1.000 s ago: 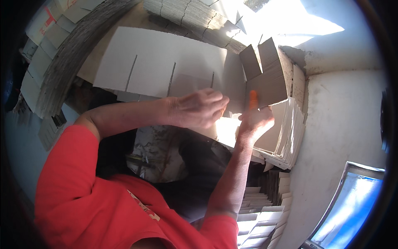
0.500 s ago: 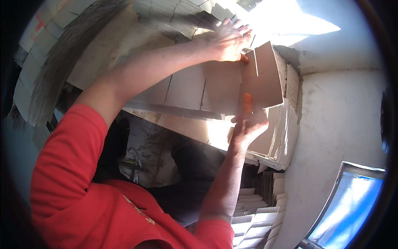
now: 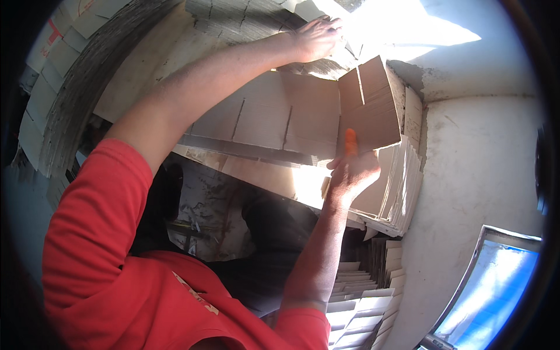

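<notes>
My right hand point(image 3: 354, 175) grips the near edge of a brown slotted cardboard sheet point(image 3: 315, 119). Its thumb, wrapped in an orange cover, presses on top, and the fingers are hidden beneath. The sheet's right end panel point(image 3: 367, 108) tilts up from a fold; the rest stretches left, with narrow slots cut in it. Beyond the sheet, my left hand point(image 3: 318, 39) is at the right end of a stack of slotted cardboard point(image 3: 245, 17), apart from the sheet. Its fingers look curled in strong light, and what they may hold cannot be made out.
Under the sheet lies a pale board worktop point(image 3: 256, 176). Upright cardboard pieces point(image 3: 399, 186) lean by the wall point(image 3: 466, 163) at right. More cardboard stacks point(image 3: 359, 312) stand low on the right, and a long curved stack point(image 3: 87, 87) at left. A blue, shiny framed panel point(image 3: 490, 291) is at lower right.
My left hand has come off the sheet's far edge, moving up and slightly left, and its spread fingers have drawn in. My right hand keeps its grip on the sheet, almost unmoved.
</notes>
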Motion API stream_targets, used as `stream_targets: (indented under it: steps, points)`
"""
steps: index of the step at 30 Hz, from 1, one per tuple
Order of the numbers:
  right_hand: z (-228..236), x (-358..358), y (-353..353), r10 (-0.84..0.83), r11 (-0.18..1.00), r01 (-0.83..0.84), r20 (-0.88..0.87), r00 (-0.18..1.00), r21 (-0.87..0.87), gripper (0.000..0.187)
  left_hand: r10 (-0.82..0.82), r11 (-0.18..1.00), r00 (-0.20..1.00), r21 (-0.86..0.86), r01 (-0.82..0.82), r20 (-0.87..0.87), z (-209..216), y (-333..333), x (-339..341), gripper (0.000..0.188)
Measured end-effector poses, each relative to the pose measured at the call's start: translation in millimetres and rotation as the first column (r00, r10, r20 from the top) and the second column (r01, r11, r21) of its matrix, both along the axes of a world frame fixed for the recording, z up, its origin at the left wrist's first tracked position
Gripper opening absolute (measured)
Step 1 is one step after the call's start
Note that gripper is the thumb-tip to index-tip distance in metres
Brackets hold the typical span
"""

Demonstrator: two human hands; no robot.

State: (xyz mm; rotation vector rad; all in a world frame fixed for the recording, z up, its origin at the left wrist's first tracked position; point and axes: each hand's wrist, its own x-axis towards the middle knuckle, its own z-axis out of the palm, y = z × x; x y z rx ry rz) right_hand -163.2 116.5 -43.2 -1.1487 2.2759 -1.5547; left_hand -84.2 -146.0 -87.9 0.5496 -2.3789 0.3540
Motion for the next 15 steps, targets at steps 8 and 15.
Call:
stream_targets:
  steps: [8, 15]
  points:
    - [4.7, 1.8, 0.5, -0.036, 0.999, 0.035, 0.022, 0.999, 0.021, 0.035, -0.001, 0.987, 1.000, 0.159, 0.004, -0.021, -0.9, 11.6, -8.7, 0.008]
    - [2.0, -1.6, 1.6, -0.027, 1.000, 0.027, -0.017, 0.999, -0.002, 0.033, -0.071, 0.975, 0.971, 0.188, 0.115, -0.227, 4.5, 1.9, -6.7, 0.012]
